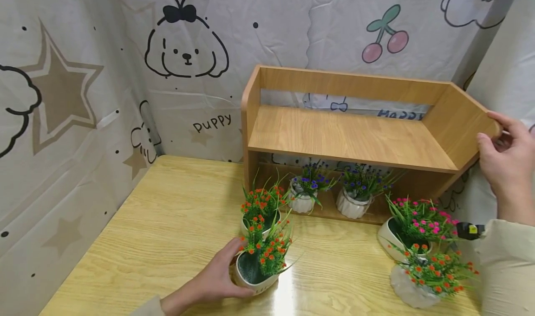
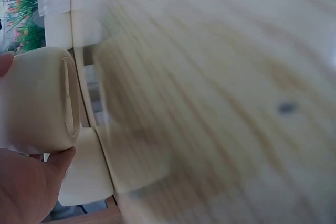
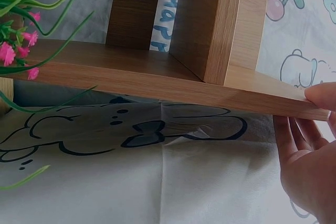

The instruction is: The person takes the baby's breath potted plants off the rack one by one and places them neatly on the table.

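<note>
My left hand grips a cream oval pot of orange flowers, thumb on the near side and fingers on the far side. In the left wrist view, the underside of this held pot shows, and it looks raised slightly off the table. Right behind it stands another cream pot of orange flowers. My right hand pinches the edge of the right side panel of a two-tier wooden shelf. In the right wrist view, the thumb lies on one face of the panel and the fingers on the other.
Two white pots with purple flowers stand in the shelf's lower tier. At the right of the table are a pot of pink flowers and a white pot of orange flowers. A printed curtain hangs behind.
</note>
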Demonstrator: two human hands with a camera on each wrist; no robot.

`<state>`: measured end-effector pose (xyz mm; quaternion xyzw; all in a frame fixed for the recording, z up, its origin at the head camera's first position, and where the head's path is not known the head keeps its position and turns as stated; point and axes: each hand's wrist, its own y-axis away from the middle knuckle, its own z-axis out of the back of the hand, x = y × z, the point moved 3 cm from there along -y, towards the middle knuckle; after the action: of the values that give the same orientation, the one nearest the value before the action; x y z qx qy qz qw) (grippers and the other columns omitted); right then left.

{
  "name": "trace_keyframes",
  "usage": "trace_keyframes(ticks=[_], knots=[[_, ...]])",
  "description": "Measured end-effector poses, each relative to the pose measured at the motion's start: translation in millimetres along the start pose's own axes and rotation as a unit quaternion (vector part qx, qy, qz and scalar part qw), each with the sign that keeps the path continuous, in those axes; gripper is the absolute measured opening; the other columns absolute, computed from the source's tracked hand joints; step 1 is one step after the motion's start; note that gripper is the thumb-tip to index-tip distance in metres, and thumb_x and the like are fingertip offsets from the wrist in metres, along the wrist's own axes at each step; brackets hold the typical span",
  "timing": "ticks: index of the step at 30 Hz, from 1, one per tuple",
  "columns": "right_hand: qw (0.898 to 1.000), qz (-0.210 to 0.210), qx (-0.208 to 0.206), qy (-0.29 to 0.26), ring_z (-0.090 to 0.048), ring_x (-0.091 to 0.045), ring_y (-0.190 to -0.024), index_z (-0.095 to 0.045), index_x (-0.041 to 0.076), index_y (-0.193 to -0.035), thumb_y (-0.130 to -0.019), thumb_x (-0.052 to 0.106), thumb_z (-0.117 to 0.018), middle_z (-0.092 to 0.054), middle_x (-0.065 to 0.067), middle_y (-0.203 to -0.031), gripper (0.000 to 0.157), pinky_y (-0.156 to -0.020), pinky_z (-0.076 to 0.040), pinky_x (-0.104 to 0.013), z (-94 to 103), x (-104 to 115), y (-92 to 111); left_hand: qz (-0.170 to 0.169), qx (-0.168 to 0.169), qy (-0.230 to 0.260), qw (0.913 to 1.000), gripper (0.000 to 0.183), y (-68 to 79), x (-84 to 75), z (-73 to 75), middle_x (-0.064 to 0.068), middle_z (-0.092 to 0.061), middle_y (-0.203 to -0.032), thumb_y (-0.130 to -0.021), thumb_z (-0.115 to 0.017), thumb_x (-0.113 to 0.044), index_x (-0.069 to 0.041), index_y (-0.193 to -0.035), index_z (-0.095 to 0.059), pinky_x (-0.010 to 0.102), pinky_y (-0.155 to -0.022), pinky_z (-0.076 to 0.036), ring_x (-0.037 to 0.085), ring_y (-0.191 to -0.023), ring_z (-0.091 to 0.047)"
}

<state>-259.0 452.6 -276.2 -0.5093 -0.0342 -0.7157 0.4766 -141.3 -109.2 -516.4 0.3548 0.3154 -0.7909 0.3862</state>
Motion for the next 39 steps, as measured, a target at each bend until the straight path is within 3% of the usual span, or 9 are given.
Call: trace_keyframes(ticks=[4, 15, 20, 22, 27, 30, 39], knots=[[1.000, -0.002, 0.001, 0.002, -0.047, 0.007, -0.110, -0.049, 0.041, -0.151, -0.104, 0.019, -0.050, -0.042, 0.028, -0.122, 0.051, -0.113, -0.042, -0.019, 0.0, 0.6, -0.4, -0.017, 0.001, 0.015, 0.9998, 0.085, -0.7, 2.7, -1.1, -0.009, -0.053, -0.130, -0.072, -0.095, -0.039, -0.024, -0.142, -0.049, 0.029, -0.106, -0.053, 0.009, -0.122, -0.056], [1.000, -0.010, 0.005, 0.003, -0.046, 0.006, -0.112, -0.049, 0.042, -0.151, -0.104, 0.019, -0.050, -0.043, 0.028, -0.124, 0.052, -0.112, -0.042, -0.018, 0.0, 0.0, 1.0, 0.053, 0.006, -0.005, 0.9986, 0.097, -3.2, 11.5, 0.0, -0.013, -0.053, -0.139, -0.068, -0.095, -0.052, -0.027, -0.148, -0.046, 0.037, -0.113, -0.048, 0.012, -0.130, -0.055], [1.000, -0.004, 0.003, -0.010, -0.047, 0.006, -0.109, -0.051, 0.040, -0.149, -0.103, 0.017, -0.051, -0.041, 0.030, -0.115, 0.052, -0.107, -0.042, -0.014, 0.1, 0.1, 1.4, 0.086, 0.008, -0.009, 0.9962, 0.111, -3.2, 15.0, -0.2, -0.004, -0.049, -0.154, -0.065, -0.095, -0.055, -0.020, -0.156, -0.041, 0.050, -0.118, -0.042, 0.022, -0.140, -0.050], [1.000, -0.006, 0.004, -0.004, -0.047, 0.007, -0.110, -0.050, 0.042, -0.150, -0.103, 0.019, -0.051, -0.043, 0.029, -0.120, 0.052, -0.109, -0.042, -0.015, 0.1, 0.0, 1.7, 0.090, 0.007, -0.013, 0.9958, 0.114, -3.3, 14.9, 0.0, 0.000, -0.048, -0.156, -0.065, -0.095, -0.056, -0.016, -0.157, -0.040, 0.052, -0.118, -0.041, 0.024, -0.141, -0.050], [1.000, -0.021, 0.006, 0.012, -0.045, 0.006, -0.116, -0.046, 0.046, -0.151, -0.106, 0.023, -0.048, -0.042, 0.025, -0.136, 0.051, -0.114, -0.041, -0.020, -0.3, -1.1, 2.2, 0.082, 0.006, -0.026, 0.9963, 0.108, -3.8, 11.9, 1.1, 0.003, -0.057, -0.146, -0.065, -0.096, -0.051, -0.011, -0.151, -0.046, 0.046, -0.113, -0.048, 0.025, -0.130, -0.059], [1.000, -0.026, 0.005, 0.011, -0.045, 0.005, -0.117, -0.045, 0.046, -0.151, -0.106, 0.023, -0.047, -0.041, 0.025, -0.137, 0.051, -0.116, -0.041, -0.022, -0.6, -1.9, 2.3, 0.085, 0.010, -0.028, 0.9959, 0.106, -3.7, 11.4, 1.5, 0.004, -0.059, -0.143, -0.066, -0.097, -0.049, -0.008, -0.150, -0.046, 0.043, -0.111, -0.049, 0.024, -0.126, -0.061], [1.000, -0.025, 0.007, 0.004, -0.047, 0.003, -0.119, -0.046, 0.046, -0.151, -0.106, 0.022, -0.048, -0.041, 0.024, -0.138, 0.052, -0.116, -0.041, -0.023, -1.9, -2.9, 1.7, 0.089, 0.011, -0.037, 0.9952, 0.108, -3.1, 11.6, 1.8, 0.007, -0.059, -0.143, -0.065, -0.097, -0.050, -0.005, -0.149, -0.046, 0.049, -0.114, -0.046, 0.028, -0.133, -0.056]])
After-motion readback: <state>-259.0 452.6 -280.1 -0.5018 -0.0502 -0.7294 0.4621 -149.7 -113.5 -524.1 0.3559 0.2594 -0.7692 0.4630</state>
